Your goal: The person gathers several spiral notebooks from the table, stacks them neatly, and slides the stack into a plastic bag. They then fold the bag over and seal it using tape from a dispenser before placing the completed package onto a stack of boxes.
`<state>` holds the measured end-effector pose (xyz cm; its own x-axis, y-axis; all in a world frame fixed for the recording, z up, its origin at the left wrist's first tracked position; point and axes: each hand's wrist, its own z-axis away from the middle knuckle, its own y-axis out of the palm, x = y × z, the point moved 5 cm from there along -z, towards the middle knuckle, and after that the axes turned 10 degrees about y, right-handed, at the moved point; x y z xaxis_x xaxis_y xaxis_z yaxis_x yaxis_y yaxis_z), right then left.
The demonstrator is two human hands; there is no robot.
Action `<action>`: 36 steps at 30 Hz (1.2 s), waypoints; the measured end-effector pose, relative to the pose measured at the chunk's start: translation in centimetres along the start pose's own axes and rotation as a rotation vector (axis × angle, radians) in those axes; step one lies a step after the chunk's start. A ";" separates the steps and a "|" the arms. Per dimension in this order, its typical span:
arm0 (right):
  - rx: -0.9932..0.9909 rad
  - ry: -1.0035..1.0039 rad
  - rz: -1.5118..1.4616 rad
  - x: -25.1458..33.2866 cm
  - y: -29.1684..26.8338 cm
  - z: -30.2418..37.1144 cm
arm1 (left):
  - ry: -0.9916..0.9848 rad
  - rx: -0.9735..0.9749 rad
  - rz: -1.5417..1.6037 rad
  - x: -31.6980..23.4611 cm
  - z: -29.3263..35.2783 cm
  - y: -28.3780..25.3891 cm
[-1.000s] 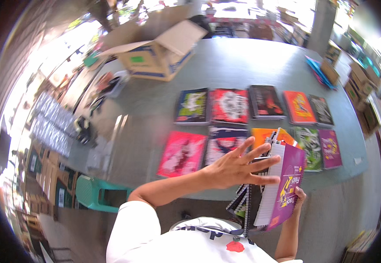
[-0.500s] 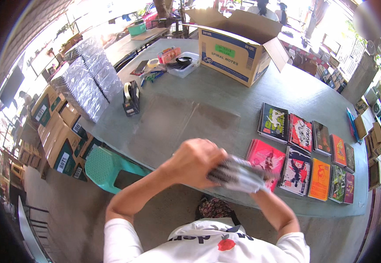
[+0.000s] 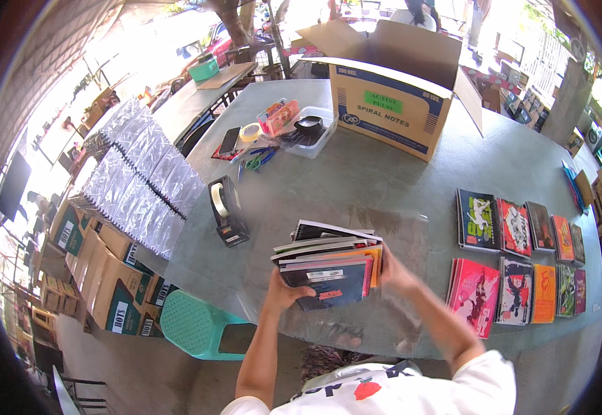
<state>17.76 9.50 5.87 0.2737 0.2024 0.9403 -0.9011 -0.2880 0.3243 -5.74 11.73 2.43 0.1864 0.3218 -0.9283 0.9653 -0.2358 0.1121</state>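
A loose stack of spiral notebooks (image 3: 329, 274) stands over the near middle of the table, with a dark-covered one facing me and several uneven edges behind it. My left hand (image 3: 287, 290) grips the stack's left side, its thumb across the dark cover. At the right side my right hand (image 3: 392, 270) presses against the edges, blurred, its fingers partly hidden behind. Beneath lies a clear plastic sheet (image 3: 408, 238). To the right, notebooks sit in two rows, among them a pink one (image 3: 474, 294), an orange one (image 3: 543, 294) and a black-and-green one (image 3: 479, 220).
A black tape dispenser (image 3: 227, 216) stands left of the stack. Plastic-wrapped notebook piles (image 3: 138, 183) rise at the left edge above cartons (image 3: 111, 277). A green stool (image 3: 194, 325) is below. Farther back are an open carton (image 3: 387, 114) and a clear tray (image 3: 317, 146) beside scissors (image 3: 259, 160).
The blurred notebooks in my hands have come left, to the middle of the table, and now show as a stack with covers facing me. My view has shifted as well.
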 end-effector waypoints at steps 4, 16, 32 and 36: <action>-0.512 -0.184 0.130 -3.0 0.2 -1.0 | -0.136 -0.032 -0.087 1.9 -0.6 1.5; -0.735 -0.333 0.220 -3.0 4.6 1.3 | 0.105 0.290 0.171 -0.3 -3.4 -0.1; -0.707 -0.142 0.510 -9.2 3.4 2.6 | 0.282 0.839 -0.450 8.6 0.9 -2.2; -0.678 -0.085 0.601 -14.7 0.3 4.7 | 0.004 0.709 -0.284 9.4 2.4 -1.6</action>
<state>15.04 2.08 -7.37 -0.3066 0.1185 0.9444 -0.8974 0.2948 -0.3284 -5.93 12.91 -7.30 -0.0492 0.4613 -0.8859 0.6284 -0.6751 -0.3865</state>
